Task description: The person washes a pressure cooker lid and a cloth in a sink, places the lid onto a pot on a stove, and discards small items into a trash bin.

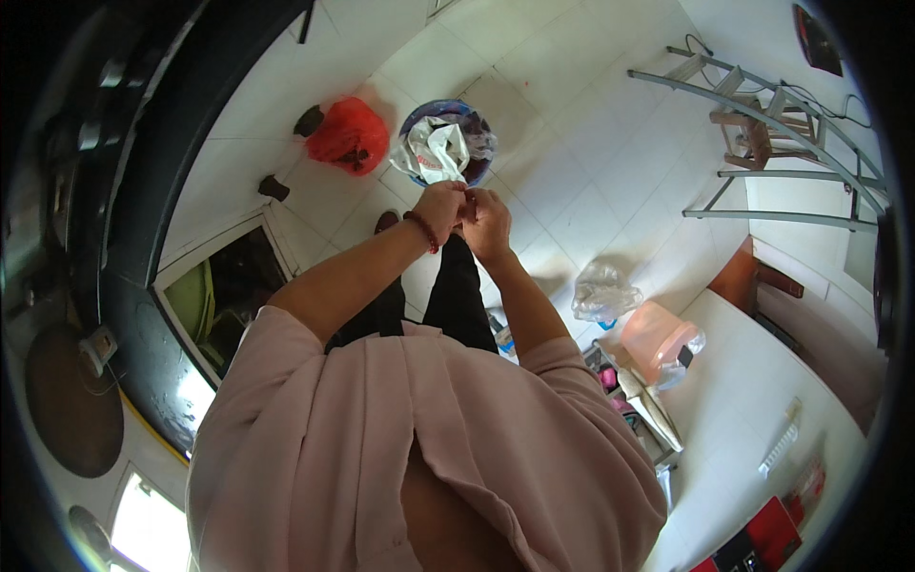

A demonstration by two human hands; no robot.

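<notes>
Both hands meet in front of the body, at the near rim of a round blue bin [488,171] on the floor. My left hand [443,207], with a red bead bracelet at its wrist, pinches the near end of a white plastic bag [447,146] bearing red writing. Close against it, my right hand [488,222] has its fingers curled at the same spot; whether it grips the bag too is hidden. The rest of the white bag lies across the bin's opening, beside clear crumpled plastic [479,136].
A red plastic bag [350,136] stands left of the bin. Right are a metal ladder [758,111], a wooden stool [758,139], a clear plastic bag [604,289], an orange plastic container [654,336] and a low rack [654,436]. A dark counter edge [139,179] runs along the left.
</notes>
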